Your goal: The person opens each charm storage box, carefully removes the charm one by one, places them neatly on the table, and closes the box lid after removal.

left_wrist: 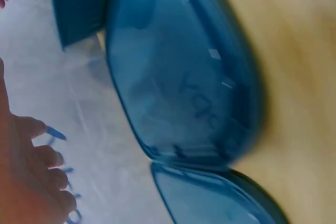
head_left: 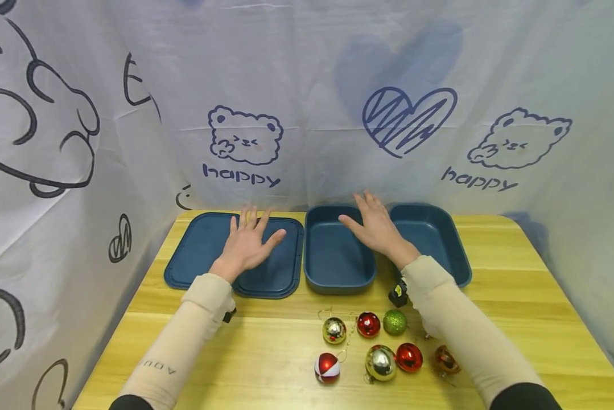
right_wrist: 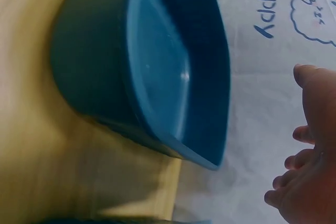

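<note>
My left hand (head_left: 247,244) hovers with spread fingers above two flat blue lids (head_left: 196,250) on the table's left side. Nothing is in it. The right hand (head_left: 377,226), also with fingers extended and holding nothing, is over the gap between two blue bins, the nearer one (head_left: 337,256) and the right one (head_left: 429,242). In the left wrist view the lid (left_wrist: 173,66) has shiny raised edges and faint markings. The right wrist view shows a bin (right_wrist: 89,51) from the side, with the hand (right_wrist: 320,145) apart from it.
In front of the bins lie several Christmas baubles: a gold one (head_left: 334,330), a red one (head_left: 368,324), a green glitter one (head_left: 395,322), a red-and-white one (head_left: 328,367) and a larger gold one (head_left: 380,363). A printed white curtain (head_left: 307,102) hangs behind the wooden table (head_left: 266,353).
</note>
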{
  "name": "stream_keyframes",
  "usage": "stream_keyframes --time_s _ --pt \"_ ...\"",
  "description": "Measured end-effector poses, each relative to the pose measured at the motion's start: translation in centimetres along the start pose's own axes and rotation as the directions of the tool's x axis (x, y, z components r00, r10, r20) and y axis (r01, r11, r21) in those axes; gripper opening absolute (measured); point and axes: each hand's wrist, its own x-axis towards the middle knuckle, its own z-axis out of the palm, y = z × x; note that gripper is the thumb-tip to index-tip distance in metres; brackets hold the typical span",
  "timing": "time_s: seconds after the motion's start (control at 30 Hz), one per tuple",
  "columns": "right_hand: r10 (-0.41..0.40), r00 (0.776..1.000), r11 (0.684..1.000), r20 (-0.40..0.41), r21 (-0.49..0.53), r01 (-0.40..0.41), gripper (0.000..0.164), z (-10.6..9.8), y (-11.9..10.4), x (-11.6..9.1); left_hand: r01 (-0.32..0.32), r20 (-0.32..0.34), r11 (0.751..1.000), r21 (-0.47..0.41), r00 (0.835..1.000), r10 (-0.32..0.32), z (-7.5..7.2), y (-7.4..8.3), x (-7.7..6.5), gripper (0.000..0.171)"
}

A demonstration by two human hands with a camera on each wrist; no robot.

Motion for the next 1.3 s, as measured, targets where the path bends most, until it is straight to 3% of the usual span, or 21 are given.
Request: stream_keyframes --time_s 0.23,0.8,1.07,1.23,1.3 --pt "0.018 1.000 1.000 0.017 0.017 -0.018 0.083 1.6 0.2 0.4 0.077 0.004 0.996 -0.036 0.997 -0.077 0.8 -4.1 -1.5 0.094" --pt "0.057 0.997 0.998 0.052 0.025 -0.059 0.084 4.6 2.4 0.5 0.241 0.019 0.969 -0.056 0.970 -0.241 0.4 -13.5 -6.6 0.096" --pt "0.055 0.998 0.998 0.042 -0.002 -0.055 0.084 5.6 2.6 0.5 0.303 0.037 0.948 -0.101 0.953 -0.301 0.2 -16.1 -8.5 0.096" --pt "0.058 0.998 0.998 0.036 -0.010 -0.057 0.085 5.8 2.6 0.5 0.346 0.079 0.927 -0.145 0.938 -0.338 0.4 -17.6 -8.9 0.105" --pt "0.053 0.998 0.998 0.029 -0.018 -0.053 0.085 6.0 2.7 0.6 0.346 0.073 0.929 -0.133 0.938 -0.339 0.4 -17.8 -8.9 0.101"
